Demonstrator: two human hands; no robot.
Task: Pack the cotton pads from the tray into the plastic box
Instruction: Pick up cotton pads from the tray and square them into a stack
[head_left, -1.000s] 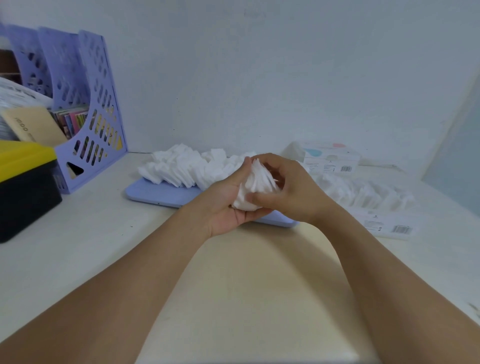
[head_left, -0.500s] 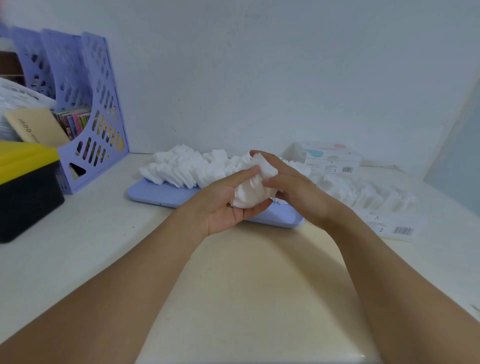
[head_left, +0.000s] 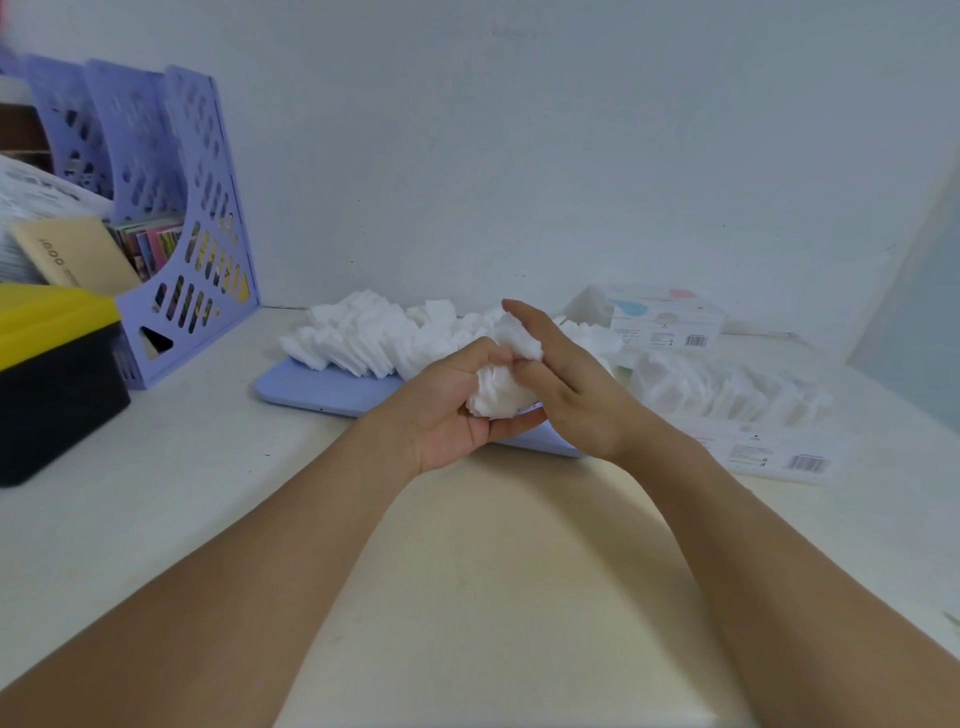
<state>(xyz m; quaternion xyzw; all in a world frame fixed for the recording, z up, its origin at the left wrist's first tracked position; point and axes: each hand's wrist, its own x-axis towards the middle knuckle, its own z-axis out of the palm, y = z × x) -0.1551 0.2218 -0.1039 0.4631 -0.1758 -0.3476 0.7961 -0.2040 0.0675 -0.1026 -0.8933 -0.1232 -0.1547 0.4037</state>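
Left hand (head_left: 457, 410) cups a bunch of cotton pads (head_left: 498, 389) in curled fingers, and the right hand (head_left: 571, 384) lies flat against it, fingers straight, just above the lilac tray (head_left: 322, 387) heaped with more pads. All this over a pale table (head_left: 493, 571) at a plain white wall (head_left: 519, 156). Right, the clear plastic box (head_left: 727, 405) holds rows of pads; left, a lilac file rack (head_left: 156, 208) and a yellow-lidded black box (head_left: 52, 374).

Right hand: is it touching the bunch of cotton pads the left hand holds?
Touching. In the head view the right hand lays straight fingers against the bunch of cotton pads, which the left hand grips.
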